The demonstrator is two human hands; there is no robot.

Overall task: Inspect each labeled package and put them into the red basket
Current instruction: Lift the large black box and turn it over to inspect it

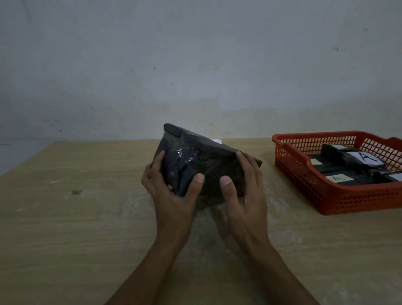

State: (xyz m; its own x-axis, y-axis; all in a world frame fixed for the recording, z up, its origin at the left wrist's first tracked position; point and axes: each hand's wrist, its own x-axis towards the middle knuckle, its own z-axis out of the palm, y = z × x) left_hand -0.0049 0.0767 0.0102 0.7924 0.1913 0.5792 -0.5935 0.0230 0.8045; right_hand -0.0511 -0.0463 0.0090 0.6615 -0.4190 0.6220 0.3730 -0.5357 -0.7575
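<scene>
Both hands [204, 193] grip black package [195, 159]; red basket [349, 199] holds labeled packages [357, 161].

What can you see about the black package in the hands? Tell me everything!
The black package looks like a soft parcel wrapped in shiny, crinkled dark plastic. It is tilted and held above the wooden table, left of the red basket. The left hand and right hand grip it, thumbs in front. A white corner, perhaps its label, peeks behind.

the package [205, 161] between my hands is glossy black, with a white corner of label [216, 141] showing past its far edge. to the right of my right hand [245, 187] the basket [335, 199] is red mesh, holding black packages [347, 157] with white labels marked "a". the table [72, 227] is pale wood grain, the wall [191, 60] grey.
</scene>
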